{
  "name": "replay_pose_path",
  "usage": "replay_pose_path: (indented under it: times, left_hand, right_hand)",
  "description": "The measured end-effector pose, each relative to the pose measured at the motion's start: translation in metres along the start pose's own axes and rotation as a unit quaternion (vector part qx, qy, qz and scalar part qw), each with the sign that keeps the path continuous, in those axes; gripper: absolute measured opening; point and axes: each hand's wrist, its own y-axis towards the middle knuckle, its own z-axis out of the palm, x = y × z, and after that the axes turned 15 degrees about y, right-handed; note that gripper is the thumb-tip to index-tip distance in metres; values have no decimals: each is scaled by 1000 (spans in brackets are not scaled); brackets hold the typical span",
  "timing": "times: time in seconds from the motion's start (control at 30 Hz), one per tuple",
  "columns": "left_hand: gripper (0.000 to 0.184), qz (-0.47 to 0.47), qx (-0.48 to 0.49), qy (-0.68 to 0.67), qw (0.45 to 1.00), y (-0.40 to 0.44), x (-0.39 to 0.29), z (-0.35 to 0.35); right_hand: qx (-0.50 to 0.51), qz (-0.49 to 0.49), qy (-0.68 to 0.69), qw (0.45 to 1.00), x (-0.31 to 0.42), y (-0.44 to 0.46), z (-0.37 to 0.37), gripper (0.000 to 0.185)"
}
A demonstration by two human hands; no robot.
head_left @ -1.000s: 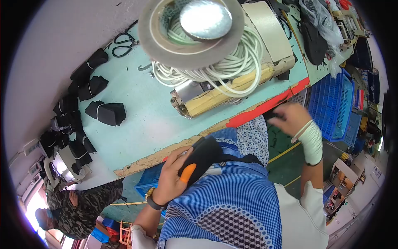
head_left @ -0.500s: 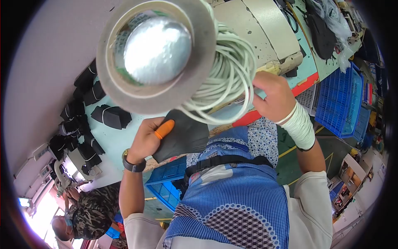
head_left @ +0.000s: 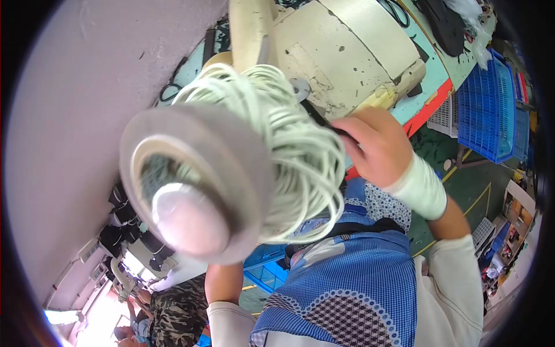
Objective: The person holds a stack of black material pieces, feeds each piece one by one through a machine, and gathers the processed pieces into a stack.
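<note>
My right hand [head_left: 378, 147] is closed, thumb and fingers together at the end of a narrow black piece [head_left: 318, 114] beside the cream sewing machine [head_left: 341, 52]. Many pale elastic bands [head_left: 422, 188] wrap that wrist. Close to the camera hangs a grey-rimmed roll [head_left: 254, 168] with a silvery round core [head_left: 191, 222], blurred. A thick bunch of loose pale bands [head_left: 306, 173] hangs with it. My left hand is hidden behind this roll; only my left forearm [head_left: 224, 283] shows below, so its fingers and the black sheet seen earlier are out of sight.
Blue plastic crates [head_left: 488, 115] stand at the right beyond the red table edge [head_left: 428, 110]. Black scissors [head_left: 396, 11] lie at the back of the table. At lower left, a person in camouflage clothing [head_left: 179, 309] works near black bundles [head_left: 118, 211].
The view has shifted, and the hanging roll with its bands now sits lower, covering my left hand and the black sheet. My right hand now pinches a narrow black piece.
</note>
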Motion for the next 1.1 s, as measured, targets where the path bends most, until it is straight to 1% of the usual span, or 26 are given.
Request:
replay_pose_path:
  times: [0.03,0.07,0.1,0.13,0.17,0.23,0.27,0.3,0.37,0.4,0.43,0.47,0.53,0.57,0.6,0.63,0.67,0.7,0.77,0.83,0.9,0.93,0.97,1.0,1.03,1.1]
  left_hand:
    - [34,62,-51,-15,997,-6,7,6]
    - [31,72,-74,-88,991,-12,11,12]
    - [30,50,-56,-83,994,-22,7,9]
    - [32,97,-114,-75,986,-34,14,20]
    - [30,98,-108,-75,986,-47,9,28]
    - [29,100,-96,-76,987,-75,-1,46]
    - [29,105,-34,-68,992,-82,-13,49]
    - [28,135,43,-52,989,-95,-17,50]
    - [31,134,-6,-47,990,-109,-23,56]
    - [31,132,-5,-50,990,-117,-22,52]
    - [34,149,-5,-98,984,-121,-20,47]
    - [37,167,-5,-146,975,-123,-19,45]
    - [37,190,-30,-157,969,-118,-15,50]
    - [37,205,-49,-165,963,-115,-13,54]
    - [31,175,-77,-214,958,-111,-11,62]
    - [19,147,-109,-230,956,-105,-12,61]
    - [17,116,-85,-216,966,-101,-16,50]
    - [17,76,-64,-201,974,-98,-16,35]
    - [20,55,-19,-167,984,-86,0,20]
    - [23,51,4,-192,980,-76,20,14]
    - [19,6,53,-235,971,-72,37,6]
    - [18,17,34,-281,959,-70,35,3]
    - [20,-9,23,-293,956,-69,45,4]
    - [17,21,-19,-253,967,-66,52,5]
    - [17,51,-61,-212,974,-63,59,6]
    - [16,50,-65,-187,979,-62,73,7]
  right_hand:
    - [-40,23,-4,999,8,-14,-10,17]
    - [-66,46,17,997,19,-23,-27,16]
    - [-93,67,37,993,28,-24,-47,16]
    - [-163,20,-41,986,31,-18,-62,17]
    - [-164,23,-54,985,16,-11,-62,17]
    - [-167,-43,-162,972,-26,2,-47,15]
    - [-157,-48,-157,974,-28,-5,-35,13]
    - [-144,-57,-150,976,-26,-12,-24,12]
    - [-120,-54,-73,989,3,-34,-7,8]
    - [-83,-14,16,996,8,-50,4,8]
    - [-47,24,101,993,8,-63,11,8]
    - [-47,20,96,994,14,-72,17,8]
    - [-1,116,250,961,23,-80,25,9]
    - [0,113,249,962,22,-79,23,9]
    - [6,112,226,968,21,-76,21,9]
    - [13,113,205,972,21,-73,20,9]
    - [17,87,167,982,15,-68,13,7]
    - [16,96,161,982,13,-62,4,7]
    - [6,92,150,984,10,-50,-10,8]
    - [20,57,105,993,2,-37,-21,10]
    - [47,60,102,992,-2,-28,-25,10]
    - [48,60,105,992,-5,-24,-25,10]
    - [58,42,103,992,-6,-18,-24,10]
    - [68,25,101,992,-9,-14,-24,11]
    - [67,28,102,992,-11,-11,-22,11]
    - [89,17,101,991,-15,-3,-19,16]
